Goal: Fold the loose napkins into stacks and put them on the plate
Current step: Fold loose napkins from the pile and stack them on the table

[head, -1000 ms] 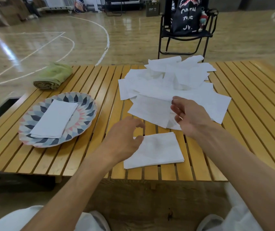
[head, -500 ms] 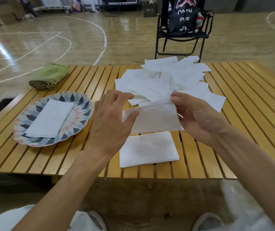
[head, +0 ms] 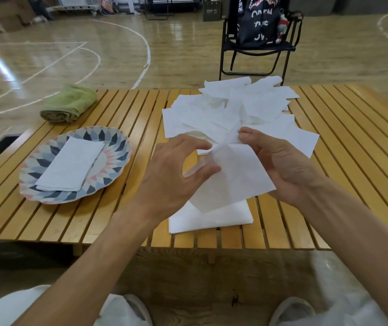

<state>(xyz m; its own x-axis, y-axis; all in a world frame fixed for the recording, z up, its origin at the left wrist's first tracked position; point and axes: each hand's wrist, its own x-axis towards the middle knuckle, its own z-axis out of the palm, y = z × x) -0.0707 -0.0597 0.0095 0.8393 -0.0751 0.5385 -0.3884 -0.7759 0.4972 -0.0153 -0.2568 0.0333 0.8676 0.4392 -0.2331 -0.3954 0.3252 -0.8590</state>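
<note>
Both hands hold one white napkin (head: 233,177) lifted above the table. My right hand (head: 280,165) pinches its top corner and supports it from behind. My left hand (head: 176,175) grips its left edge between thumb and fingers. Beneath it a folded napkin stack (head: 212,217) lies near the table's front edge. A pile of loose napkins (head: 235,111) spreads over the table's far middle. At the left, the patterned plate (head: 115,147) carries a folded stack of napkins (head: 70,164).
A rolled green towel (head: 68,105) lies at the table's far left. The slatted wooden table (head: 353,149) extends to the right. Behind it stands a black folding chair (head: 256,43) holding a dark bag. My knees show below the table's front edge.
My right hand pulled a napkin from the loose pile and raised it. My left hand left the folded stack by the front edge and took hold of the raised napkin's left side.
</note>
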